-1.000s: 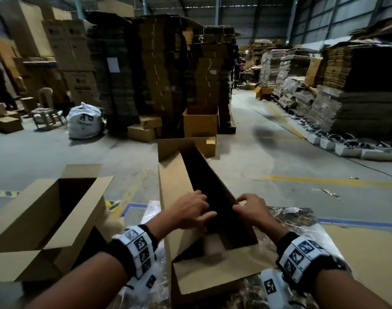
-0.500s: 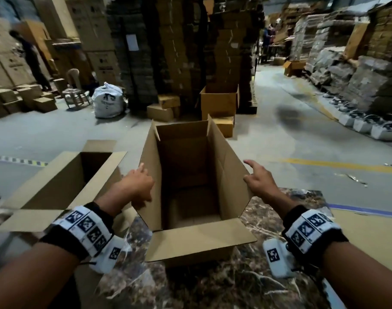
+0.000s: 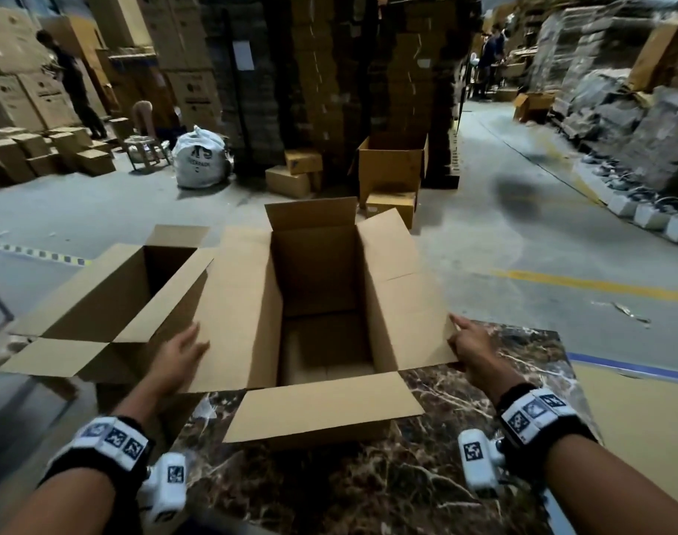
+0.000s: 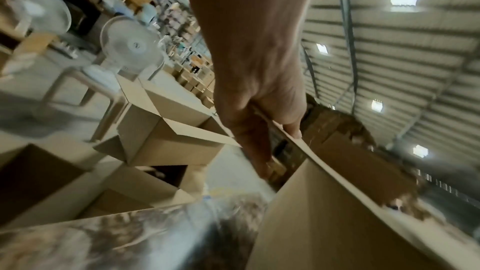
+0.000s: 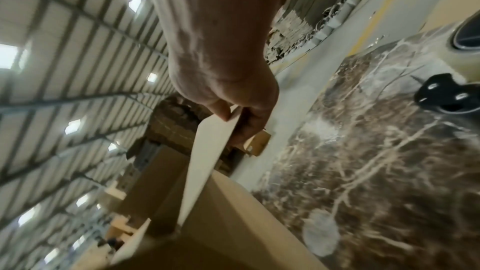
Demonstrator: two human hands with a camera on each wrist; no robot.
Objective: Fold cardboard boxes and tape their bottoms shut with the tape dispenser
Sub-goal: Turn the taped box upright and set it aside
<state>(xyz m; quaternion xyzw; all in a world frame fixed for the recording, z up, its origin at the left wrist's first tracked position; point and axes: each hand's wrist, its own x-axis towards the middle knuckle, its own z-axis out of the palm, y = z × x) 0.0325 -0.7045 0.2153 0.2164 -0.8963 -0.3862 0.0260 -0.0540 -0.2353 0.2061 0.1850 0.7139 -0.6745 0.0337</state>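
Observation:
An open cardboard box (image 3: 318,272) stands upright on the marble table (image 3: 368,492), its four top flaps spread outward. My left hand (image 3: 183,349) pinches the outer edge of the left flap (image 3: 237,310); in the left wrist view the thumb and fingers of this hand (image 4: 262,122) clamp that edge. My right hand (image 3: 470,343) pinches the near corner of the right flap (image 3: 407,314), as shown close up for the same hand (image 5: 233,118). The tape dispenser (image 5: 446,93) lies on the table to the right, seen only in the right wrist view.
A second open box (image 3: 117,299) stands just left of the table, touching the left flap. A flat cardboard sheet (image 3: 638,418) lies at the right. Beyond are an open floor, a white sack (image 3: 200,160), stacked cartons and a person (image 3: 75,83) far left.
The box has gone from narrow and slanted to square and upright. Its side flaps have folded outward. Both hands have moved apart from the box's middle to the flaps' outer edges.

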